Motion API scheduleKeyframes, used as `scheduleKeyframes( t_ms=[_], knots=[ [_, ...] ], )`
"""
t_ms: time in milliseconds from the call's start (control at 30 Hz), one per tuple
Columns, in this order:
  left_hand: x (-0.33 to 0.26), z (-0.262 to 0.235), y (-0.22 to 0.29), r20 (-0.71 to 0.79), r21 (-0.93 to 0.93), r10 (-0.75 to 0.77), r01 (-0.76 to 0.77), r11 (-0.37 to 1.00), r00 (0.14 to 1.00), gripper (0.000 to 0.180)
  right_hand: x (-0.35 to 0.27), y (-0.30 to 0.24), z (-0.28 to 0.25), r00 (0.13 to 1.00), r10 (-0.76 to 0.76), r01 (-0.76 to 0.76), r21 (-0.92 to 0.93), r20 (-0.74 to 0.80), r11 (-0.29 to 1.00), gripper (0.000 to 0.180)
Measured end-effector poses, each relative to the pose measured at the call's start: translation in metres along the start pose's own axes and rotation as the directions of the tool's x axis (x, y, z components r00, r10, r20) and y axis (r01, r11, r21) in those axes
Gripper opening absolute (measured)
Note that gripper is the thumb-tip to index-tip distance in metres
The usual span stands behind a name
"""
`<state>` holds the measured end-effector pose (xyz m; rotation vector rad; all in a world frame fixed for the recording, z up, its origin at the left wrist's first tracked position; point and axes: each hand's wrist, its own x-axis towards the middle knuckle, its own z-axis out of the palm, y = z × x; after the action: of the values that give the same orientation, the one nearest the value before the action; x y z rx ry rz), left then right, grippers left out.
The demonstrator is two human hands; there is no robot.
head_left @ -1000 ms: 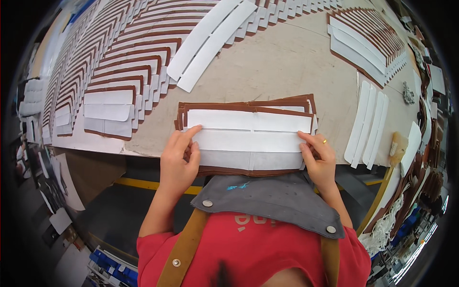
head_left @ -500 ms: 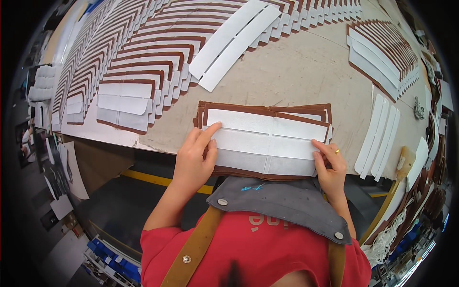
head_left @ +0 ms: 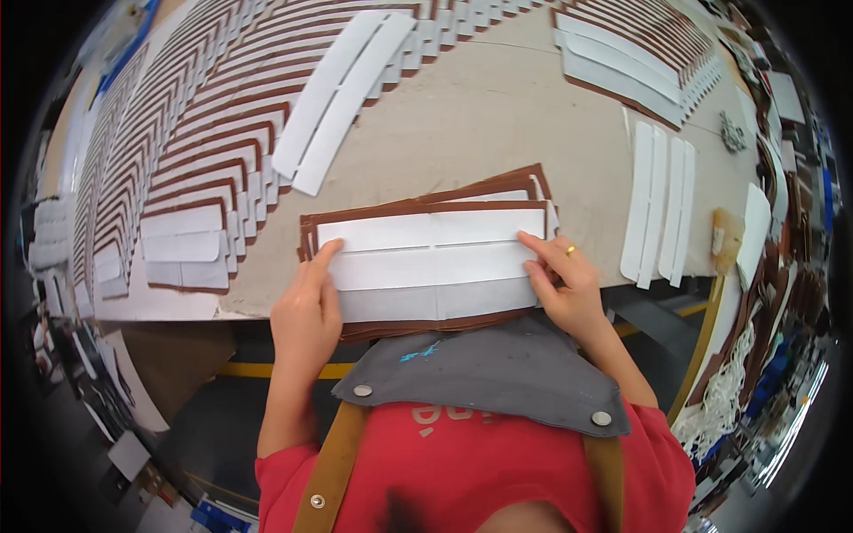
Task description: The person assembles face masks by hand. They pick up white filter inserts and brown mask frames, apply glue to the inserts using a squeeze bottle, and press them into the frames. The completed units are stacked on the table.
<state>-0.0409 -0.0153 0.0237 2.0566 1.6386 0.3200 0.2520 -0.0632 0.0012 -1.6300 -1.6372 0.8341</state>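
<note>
Your left hand [head_left: 305, 318] is part-open, index fingertip resting on the left end of the white slotted strip [head_left: 435, 267]; your right hand [head_left: 569, 289], also part-open, touches its right end with the index finger. That strip lies mid-frame on a brown-edged stack [head_left: 484, 194]. Another white strip [head_left: 342, 102] slants across overlapping brown-edged pieces [head_left: 191, 242] at upper left.

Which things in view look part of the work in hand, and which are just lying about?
Apparently in the work:
left hand and right hand, index fingers on the top piece
stack of brown panels with white strips
fanned rows of similar panels, probably
separate white strips, probably

Apparently just lying about:
yellowish block
white cord bundle
small grey tangle
</note>
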Motion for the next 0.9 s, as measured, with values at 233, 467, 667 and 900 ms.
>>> scheduleKeyframes(
  t_ms=[233, 467, 667, 900],
  knots=[
    [0.002, 0.000, 0.005, -0.006, -0.050, -0.080, 0.080, 0.996, 0.997, 0.033, -0.004, 0.003, 0.000, 1.000, 0.000, 0.000, -0.033, -0.011, 0.999, 0.034],
    [0.002, 0.003, 0.001, -0.047, -0.049, -0.043, 0.041, 0.998, 0.998, 0.031, -0.006, 0.002, 0.002, 0.999, -0.036, 0.032, -0.127, -0.027, 0.991, 0.032],
    [0.005, 0.002, 0.004, -0.037, -0.102, -0.080, 0.076, 0.992, 0.996, 0.025, 0.001, 0.003, -0.004, 0.990, -0.085, 0.041, -0.349, -0.112, 0.936, 0.022],
    [0.023, 0.024, 0.028, -0.184, 0.012, 0.474, -0.480, 0.877, 0.861, 0.022, 0.042, -0.017, 0.013, 0.929, -0.360, 0.330, -0.246, -0.086, 0.911, 0.017]
  ],
)
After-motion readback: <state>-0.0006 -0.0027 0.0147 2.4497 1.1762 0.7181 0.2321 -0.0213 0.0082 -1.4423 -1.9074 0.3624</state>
